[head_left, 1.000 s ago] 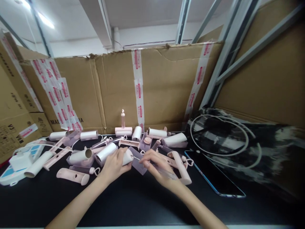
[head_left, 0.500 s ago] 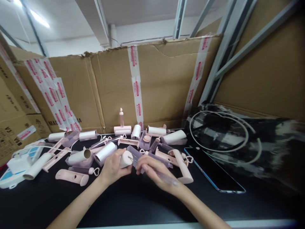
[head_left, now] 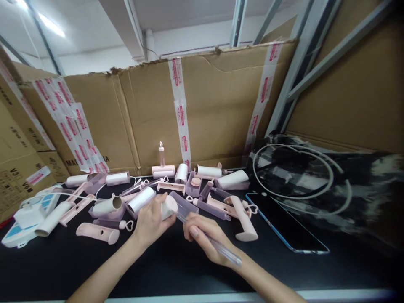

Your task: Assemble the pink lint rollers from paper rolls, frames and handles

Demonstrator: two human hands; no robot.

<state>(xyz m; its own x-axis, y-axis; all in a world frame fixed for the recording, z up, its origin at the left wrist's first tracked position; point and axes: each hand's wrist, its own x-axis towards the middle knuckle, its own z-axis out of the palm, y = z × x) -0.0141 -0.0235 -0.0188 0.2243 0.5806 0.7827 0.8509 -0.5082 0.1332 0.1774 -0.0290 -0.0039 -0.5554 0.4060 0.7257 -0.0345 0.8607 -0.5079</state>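
My left hand [head_left: 152, 221] is wrapped round a short white roll [head_left: 169, 205], its pale round end facing right. In my right hand [head_left: 205, 235] is a clear pen-like tool [head_left: 225, 251], gripped like a pen. Its front end points toward the roll; the tip is hard to make out and appears just off the roll's end. Behind both hands lies a lilac plastic case [head_left: 183, 205]. Close to my left hand another white roll [head_left: 141, 200] rests in a lilac case. A pale pink roller frame [head_left: 244, 221] lies right of my right hand.
Several white rolls, pink holders [head_left: 97, 232] and purple handles with heart loops cover the black tabletop [head_left: 176, 269]. A power strip [head_left: 19, 237] with a white plug stands left. To the right are a phone [head_left: 288, 225] and coiled white cable [head_left: 331, 176]. Cardboard [head_left: 214, 113] walls the back.
The tool's tip, earlier at the roll's end face, has drawn back from it. My right hand has turned and closed more, showing more of the tool's rear. The view has shifted slightly.
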